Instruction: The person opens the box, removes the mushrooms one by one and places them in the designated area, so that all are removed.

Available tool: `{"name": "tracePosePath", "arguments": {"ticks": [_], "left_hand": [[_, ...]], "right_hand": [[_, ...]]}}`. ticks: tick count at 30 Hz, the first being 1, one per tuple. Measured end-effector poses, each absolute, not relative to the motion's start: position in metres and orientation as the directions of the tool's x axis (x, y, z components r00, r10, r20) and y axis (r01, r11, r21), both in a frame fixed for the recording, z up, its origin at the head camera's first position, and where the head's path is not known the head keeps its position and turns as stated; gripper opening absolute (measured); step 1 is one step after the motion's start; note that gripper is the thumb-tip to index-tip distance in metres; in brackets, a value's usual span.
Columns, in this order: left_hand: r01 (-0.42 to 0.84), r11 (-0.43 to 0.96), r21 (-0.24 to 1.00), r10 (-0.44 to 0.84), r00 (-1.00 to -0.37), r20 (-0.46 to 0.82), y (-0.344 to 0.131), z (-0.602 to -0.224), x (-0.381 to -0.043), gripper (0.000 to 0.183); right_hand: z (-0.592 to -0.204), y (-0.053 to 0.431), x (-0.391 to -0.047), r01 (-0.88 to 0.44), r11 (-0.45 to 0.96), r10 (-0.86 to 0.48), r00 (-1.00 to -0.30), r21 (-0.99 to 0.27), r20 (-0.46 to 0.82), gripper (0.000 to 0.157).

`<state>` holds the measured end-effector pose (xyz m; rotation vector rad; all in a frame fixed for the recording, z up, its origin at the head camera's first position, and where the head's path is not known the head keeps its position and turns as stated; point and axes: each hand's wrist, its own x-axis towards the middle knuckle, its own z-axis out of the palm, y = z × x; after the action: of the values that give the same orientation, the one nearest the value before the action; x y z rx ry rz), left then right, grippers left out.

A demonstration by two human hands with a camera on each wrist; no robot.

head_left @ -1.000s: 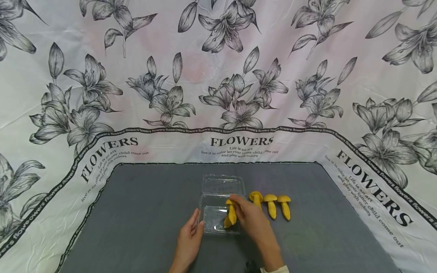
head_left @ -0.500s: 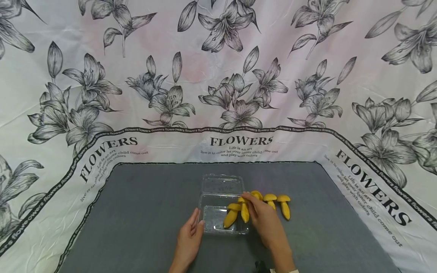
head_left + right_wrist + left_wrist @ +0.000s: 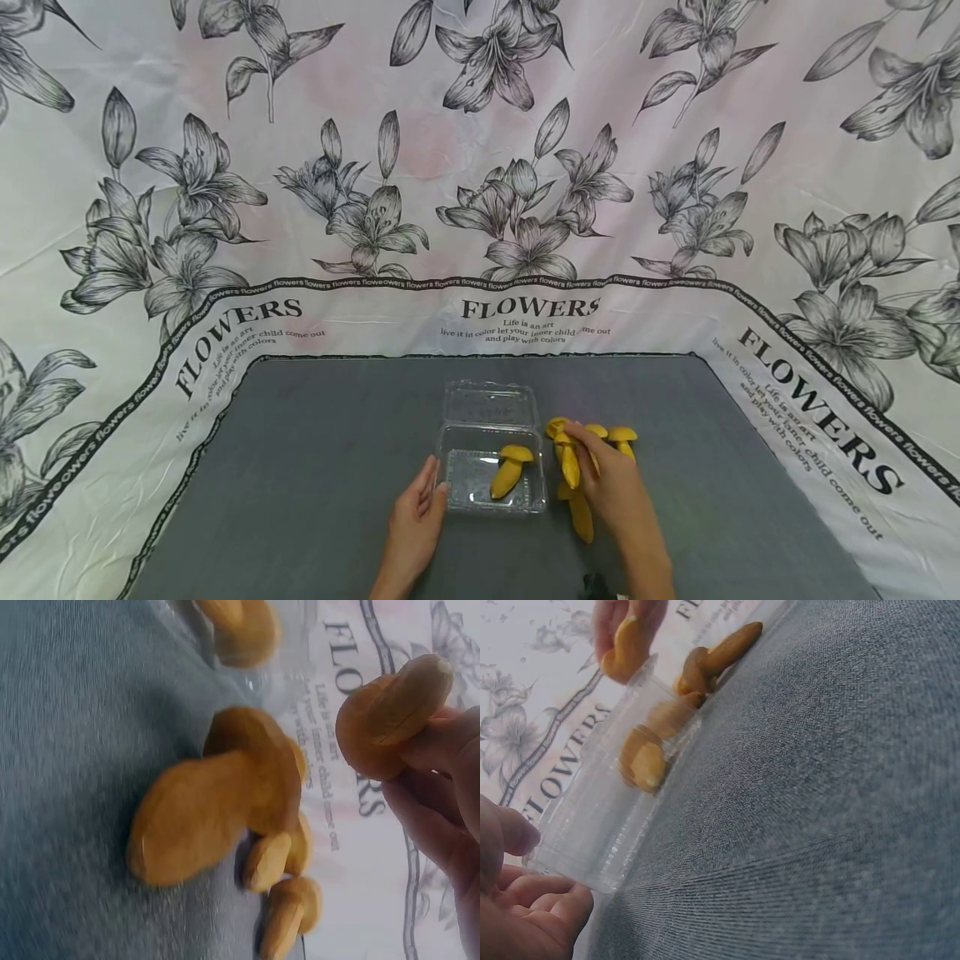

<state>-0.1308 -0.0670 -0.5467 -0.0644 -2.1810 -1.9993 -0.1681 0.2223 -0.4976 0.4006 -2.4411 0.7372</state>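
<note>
My left hand [image 3: 411,529] grips the left edge of a clear plastic clamshell box [image 3: 461,500], thumb and fingers pinching its corner in the left wrist view. The box's lid lies folded back. One yellow toy mushroom [image 3: 507,477] lies in the right half of the box. To the right of the box my right hand [image 3: 611,483] pinches another yellow mushroom [image 3: 570,467] by its cap, stem hanging down. In the right wrist view this held mushroom [image 3: 390,720] is raised above the cloth.
Several more mushrooms lie on the grey cloth [image 3: 315,467] right of the box: one mushroom [image 3: 582,521] near the front, others in a row behind the right hand, including a mushroom [image 3: 622,435] at the far right. A flower-printed backdrop [image 3: 532,317] surrounds the surface.
My right hand has moved right with its mushroom, from over the box to beside it. The mushroom in the box is now fully uncovered. My left hand stays at the box.
</note>
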Motion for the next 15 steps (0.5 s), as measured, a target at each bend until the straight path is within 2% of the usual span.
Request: {"name": "tracePosePath", "arguments": {"ticks": [6,15], "left_hand": [[0.165,0.112,0.980,-0.090,-0.980,0.176,-0.066,-0.547,-0.131,0.053],[0.137,0.120,0.983,-0.094,-0.984,0.148,-0.066,-0.548,-0.133,0.053]], "right_hand": [[-0.501,0.237,-0.166,-0.447,0.807,-0.120,-0.765,-0.387,0.633,0.040],[-0.502,0.257,-0.157,-0.381,0.832,-0.072,-0.795,-0.403,0.603,0.038]]}}
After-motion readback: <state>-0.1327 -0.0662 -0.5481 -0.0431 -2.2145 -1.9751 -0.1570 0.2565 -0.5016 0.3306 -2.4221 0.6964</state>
